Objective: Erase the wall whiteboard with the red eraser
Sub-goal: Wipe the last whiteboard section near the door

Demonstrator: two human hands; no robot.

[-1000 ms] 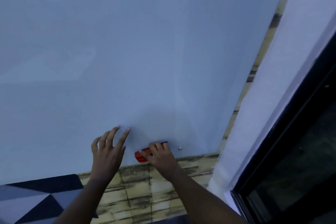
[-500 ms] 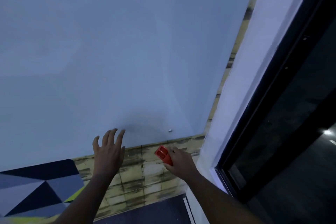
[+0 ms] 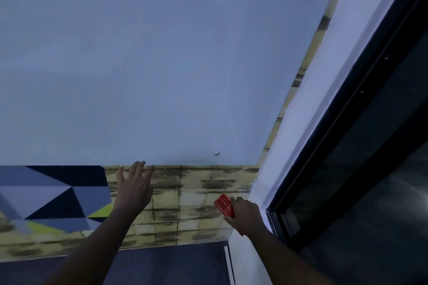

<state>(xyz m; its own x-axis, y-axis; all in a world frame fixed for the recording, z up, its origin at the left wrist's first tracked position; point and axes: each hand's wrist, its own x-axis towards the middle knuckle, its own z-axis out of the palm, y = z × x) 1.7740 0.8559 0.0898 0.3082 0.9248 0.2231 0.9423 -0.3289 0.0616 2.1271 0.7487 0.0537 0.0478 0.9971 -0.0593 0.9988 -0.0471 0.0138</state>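
Presently: red eraser held off the whiteboard, below its lower right corner

Nearest the camera, two bare forearms reach forward over a dark floor [image 3: 166,264] with a pale strip [image 3: 229,264] running along it. Right hand [image 3: 246,215]: fingers curled round the red eraser [image 3: 224,208], gripping its rear end; the free end points up and left. Eraser sits in front of the yellow-brown tile-patterned wall band [image 3: 196,192], beneath the board's bottom edge and just beside the white pillar [image 3: 301,134]; it does not touch the board. Whether it touches the patterned band cannot be told.

Left hand [image 3: 134,188]: fingers straight and slightly spread, holding nothing, raised before the same band, fingertips reaching about to the board's bottom edge. Contact with the wall cannot be confirmed.

Left of the band, a geometric panel [image 3: 46,196] of navy, grey and yellow-green triangles.

Beyond, the wall whiteboard [image 3: 150,58] fills most of the view; surface plain, no writing legible. A small metal fixing [image 3: 216,153] sits near its lower right corner. Right of the pillar, a black-framed window [image 3: 370,134] with dark glass
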